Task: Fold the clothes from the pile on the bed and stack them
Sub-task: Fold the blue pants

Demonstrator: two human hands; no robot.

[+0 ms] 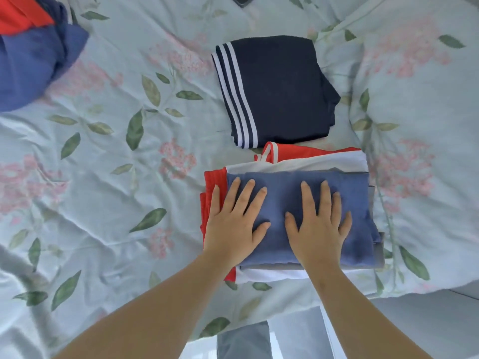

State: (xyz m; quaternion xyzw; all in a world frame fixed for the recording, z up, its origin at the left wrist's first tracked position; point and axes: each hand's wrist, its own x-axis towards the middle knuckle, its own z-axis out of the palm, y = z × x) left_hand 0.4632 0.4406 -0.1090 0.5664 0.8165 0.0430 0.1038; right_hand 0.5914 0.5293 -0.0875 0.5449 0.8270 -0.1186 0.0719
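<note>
Under both flat hands, blue garment.

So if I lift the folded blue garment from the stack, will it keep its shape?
Probably not: the blue garment looks soft and thin, so it would likely sag and unfold. It seems light. Both hands, left and right, press it flat.

This was a bedroom in a home. A big bed filled most of the view, covered with a soft, wrinkled, pale blue sheet with pink flowers and green leaves on it. Folded clothes sat in a neat stack on the bed, and a dark folded piece with white stripes lay just behind them. More clothes lay in a messy pile at the far left corner. Pale floor showed by the bed's near edge.
</note>
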